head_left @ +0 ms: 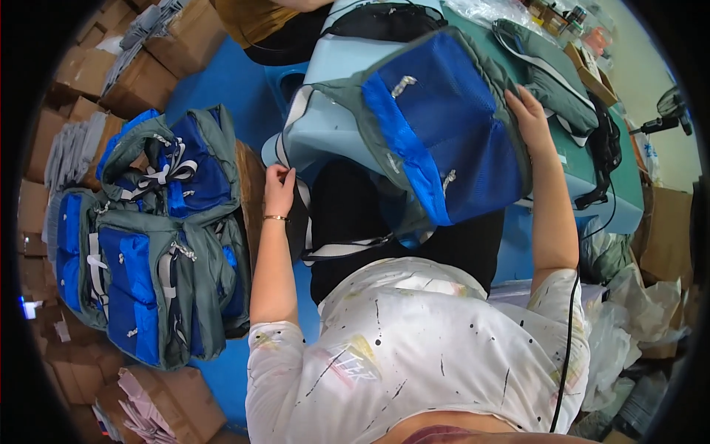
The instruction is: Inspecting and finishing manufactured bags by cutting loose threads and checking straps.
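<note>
A large bag [462, 126] with navy mesh, bright blue panels and grey-green edges is tilted over my lap and the table's near edge. My right hand [531, 126] is closed on its right edge, fingers partly hidden behind the fabric. At the left, my left hand [279, 191] pinches a grey-and-white webbing strap [298, 109] that runs up to the bag's upper left corner. More of the strap loops down below the hand and across my lap. Patterned cord pulls hang on the bag's front.
Several similar bags [129, 255] are piled at the left, beside cardboard boxes [140, 74]. On the green tabletop [484, 48] lie a grey-green bag piece [551, 78] and black straps [608, 148]. A small fan [669, 111] stands at right. Another person [255, 26] sits across the table. Plastic bags [617, 333] lie at lower right.
</note>
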Action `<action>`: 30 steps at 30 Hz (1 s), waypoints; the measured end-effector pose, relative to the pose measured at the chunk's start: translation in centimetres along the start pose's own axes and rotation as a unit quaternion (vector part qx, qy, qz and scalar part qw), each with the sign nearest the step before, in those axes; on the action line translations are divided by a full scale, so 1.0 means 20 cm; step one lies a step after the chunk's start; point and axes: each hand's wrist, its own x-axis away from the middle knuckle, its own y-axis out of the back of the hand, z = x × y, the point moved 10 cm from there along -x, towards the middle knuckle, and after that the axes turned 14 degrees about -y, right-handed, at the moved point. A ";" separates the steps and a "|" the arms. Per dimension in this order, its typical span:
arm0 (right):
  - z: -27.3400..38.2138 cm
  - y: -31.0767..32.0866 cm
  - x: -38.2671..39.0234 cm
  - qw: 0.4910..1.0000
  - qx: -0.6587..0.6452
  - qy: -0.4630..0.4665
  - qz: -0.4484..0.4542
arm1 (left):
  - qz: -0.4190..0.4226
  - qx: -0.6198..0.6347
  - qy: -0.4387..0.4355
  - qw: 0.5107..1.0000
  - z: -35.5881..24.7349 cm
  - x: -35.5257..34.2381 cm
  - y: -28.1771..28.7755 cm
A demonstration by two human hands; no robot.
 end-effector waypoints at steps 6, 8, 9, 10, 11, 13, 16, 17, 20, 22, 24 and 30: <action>0.39 -0.02 -0.19 0.976 0.149 0.161 -0.015 | 0.072 0.022 0.095 0.993 -0.06 0.16 0.14; 0.70 -0.24 -0.15 0.932 0.332 0.129 -0.072 | 0.093 0.094 0.154 0.979 -0.09 0.29 0.19; 0.71 -0.23 -0.21 0.932 0.331 0.126 -0.082 | 0.103 0.161 0.156 0.969 -0.16 0.32 0.16; 0.74 -0.23 -0.32 0.900 0.378 0.197 -0.093 | 0.113 0.226 0.158 0.954 -0.23 0.35 0.12; 0.77 -0.27 -0.38 0.861 0.422 0.266 -0.100 | 0.128 0.234 0.159 0.951 -0.29 0.38 0.09; 0.69 -0.38 -0.50 0.828 0.506 0.193 -0.144 | 0.118 0.255 0.202 0.938 -0.34 0.46 -0.01; 0.35 -0.41 -0.73 0.779 0.600 0.081 -0.164 | 0.162 0.265 0.207 0.928 -0.27 0.59 -0.24; 0.27 -0.50 -0.69 0.802 0.581 0.051 -0.131 | 0.154 0.262 0.213 0.929 -0.23 0.64 -0.26; 0.11 -0.46 -0.65 0.797 0.581 0.090 -0.134 | 0.118 0.243 0.210 0.940 -0.26 0.65 -0.27; 0.17 -0.36 -0.61 0.806 0.572 0.029 -0.149 | 0.107 0.248 0.210 0.940 -0.26 0.65 -0.25; 0.26 -0.17 -0.57 0.848 0.496 0.099 -0.161 | 0.112 0.252 0.205 0.939 -0.29 0.64 -0.25; 0.32 -0.08 0.24 0.972 -0.046 0.200 -0.115 | 0.127 0.194 0.206 0.951 -0.31 0.64 -0.25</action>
